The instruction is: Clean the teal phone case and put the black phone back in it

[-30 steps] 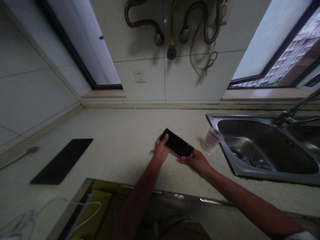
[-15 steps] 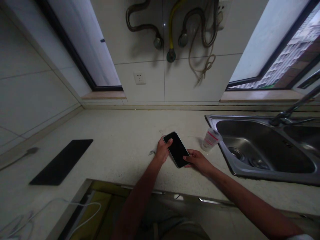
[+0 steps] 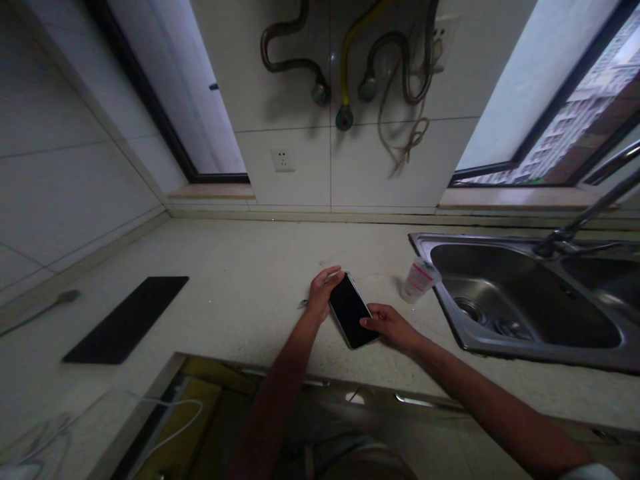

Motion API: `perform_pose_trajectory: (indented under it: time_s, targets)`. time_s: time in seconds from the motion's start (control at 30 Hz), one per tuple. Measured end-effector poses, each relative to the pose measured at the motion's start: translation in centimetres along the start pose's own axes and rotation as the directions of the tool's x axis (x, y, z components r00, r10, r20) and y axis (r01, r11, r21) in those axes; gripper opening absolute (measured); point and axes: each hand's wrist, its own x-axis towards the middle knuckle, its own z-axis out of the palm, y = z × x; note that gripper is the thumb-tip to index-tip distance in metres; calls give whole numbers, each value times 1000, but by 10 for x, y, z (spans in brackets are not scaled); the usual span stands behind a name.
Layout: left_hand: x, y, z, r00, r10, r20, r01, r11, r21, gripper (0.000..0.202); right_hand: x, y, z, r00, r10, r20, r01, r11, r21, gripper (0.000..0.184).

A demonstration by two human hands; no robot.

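Observation:
A smartphone (image 3: 351, 313) with a black screen and a pale edge lies tilted over the countertop, its top toward the upper left. My right hand (image 3: 393, 325) grips its lower right side, thumb on the screen and fingers partly hidden behind. At the upper left corner, my left hand (image 3: 321, 292) is beside the phone, with fingers extended and the thumb along the corner; whether it bears any weight I cannot tell. A small dark scrap (image 3: 303, 304) shows just left of that wrist. To the right of the phone a clear plastic cup (image 3: 419, 280) with red markings leans by the sink.
A steel double sink (image 3: 463, 343) with a faucet (image 3: 560, 240) is set in the counter (image 3: 240, 267) at right. On the left lie a flat black mat (image 3: 127, 320), a dark-ended cable (image 3: 67, 296) and a white cord (image 3: 185, 402). Pipes (image 3: 345, 80) come down the tiled wall.
My left thumb has come off the screen to the phone's corner, and the left fingers have straightened. The phone has shifted slightly toward me, still in my right hand.

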Motion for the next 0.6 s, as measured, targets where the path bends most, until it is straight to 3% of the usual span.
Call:
perform_pose_trajectory:
  time_s: [0.13, 0.3, 0.47, 0.6]
  targets:
    - [1, 3, -4, 1000, -7, 18, 6, 998, 68, 46, -1, 5, 3, 1000, 13, 23, -11, 997, -82, 46]
    - [1, 2, -4, 1000, -8, 2, 8, 999, 49, 47, 1, 4, 7, 1000, 22, 5, -22, 998, -61, 47]
    - [4, 5, -3, 999, 52, 2, -52, 998, -22, 60, -2, -4, 11, 999, 14, -34, -14, 1000, 5, 44]
    - [-13, 7, -4, 985, 123, -120, -112, 990, 88, 77, -4, -11, 15, 995, -1, -105, 7, 998, 61, 47]
